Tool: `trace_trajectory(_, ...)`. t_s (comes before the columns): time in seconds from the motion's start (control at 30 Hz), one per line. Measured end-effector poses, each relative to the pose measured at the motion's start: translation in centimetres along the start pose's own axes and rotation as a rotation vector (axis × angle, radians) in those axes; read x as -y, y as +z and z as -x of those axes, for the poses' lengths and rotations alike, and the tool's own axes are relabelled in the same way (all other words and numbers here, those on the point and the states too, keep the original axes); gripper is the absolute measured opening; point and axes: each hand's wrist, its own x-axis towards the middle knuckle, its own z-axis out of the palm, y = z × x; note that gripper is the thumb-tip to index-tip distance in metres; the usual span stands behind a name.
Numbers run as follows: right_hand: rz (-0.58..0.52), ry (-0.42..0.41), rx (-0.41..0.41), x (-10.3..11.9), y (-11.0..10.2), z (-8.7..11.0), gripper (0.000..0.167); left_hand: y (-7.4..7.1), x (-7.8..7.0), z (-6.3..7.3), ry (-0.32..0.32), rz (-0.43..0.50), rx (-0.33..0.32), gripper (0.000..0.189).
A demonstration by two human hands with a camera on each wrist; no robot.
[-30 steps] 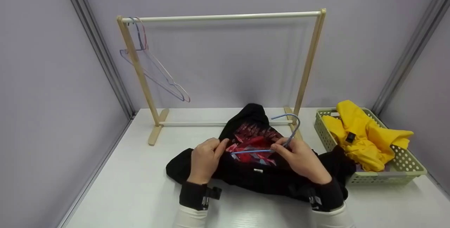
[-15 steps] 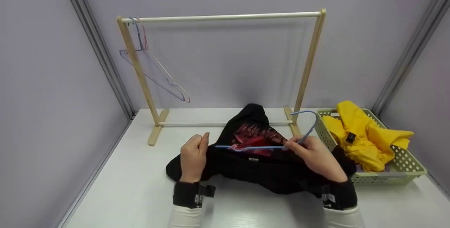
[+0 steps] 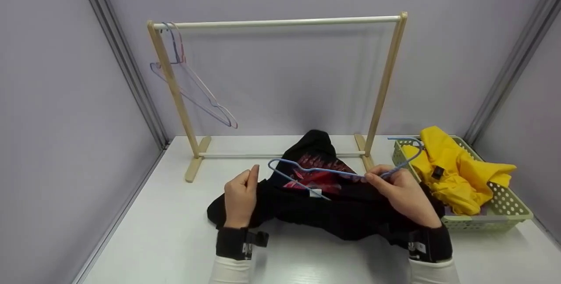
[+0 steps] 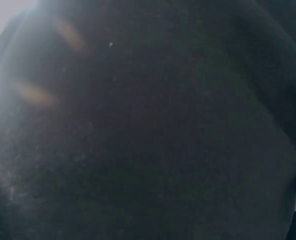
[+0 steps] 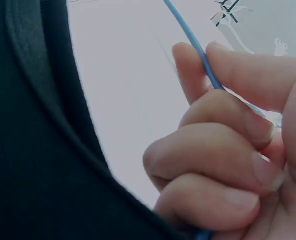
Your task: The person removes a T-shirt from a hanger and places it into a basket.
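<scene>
A black garment [image 3: 333, 218] with a red print lies crumpled on the white table [image 3: 166, 231] in the head view. My left hand [image 3: 243, 189] grips its left edge with curled fingers. In the left wrist view, dark fabric [image 4: 148, 130] fills the frame and the hand is hidden. My right hand [image 3: 385, 181] pinches a blue wire hanger [image 3: 328, 171] near its neck. The hanger lies over the print, with its hook toward the basket. In the right wrist view the fingers [image 5: 228, 150] pinch the blue wire [image 5: 190, 35] beside the garment [image 5: 38, 150].
A wooden rack with a white rod [image 3: 276, 22] stands at the back of the table. Two wire hangers [image 3: 197, 93] hang at its left end. A green basket [image 3: 495, 220] holding a yellow garment [image 3: 456, 174] sits at the right. Grey walls close in on both sides.
My right hand has drawn the blue hanger rightward and out over the garment, so more of its wire shows. My left hand shifted left, keeping hold of the fabric.
</scene>
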Motion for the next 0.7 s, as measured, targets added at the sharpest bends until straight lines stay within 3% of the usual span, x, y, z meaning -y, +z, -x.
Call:
trace_trajectory(0.17, -0.158, 0.007, -0.067, 0.37, 0.0, 0.28, 0.016, 0.0, -0.16, 0.21, -0.059, 0.0, 0.027, 0.06)
trace_trajectory(0.37, -0.272, -0.006, -0.143, 0.45, 0.3, 0.32, 0.019, -0.04, -0.15, 0.41, -0.117, 0.013, 0.055, 0.061)
trace_trajectory(0.7, -0.551, -0.192, -0.163, -0.18, 0.13, 0.27, 0.019, 0.1, -0.15, 0.49, -0.135, 0.002, 0.101, 0.06)
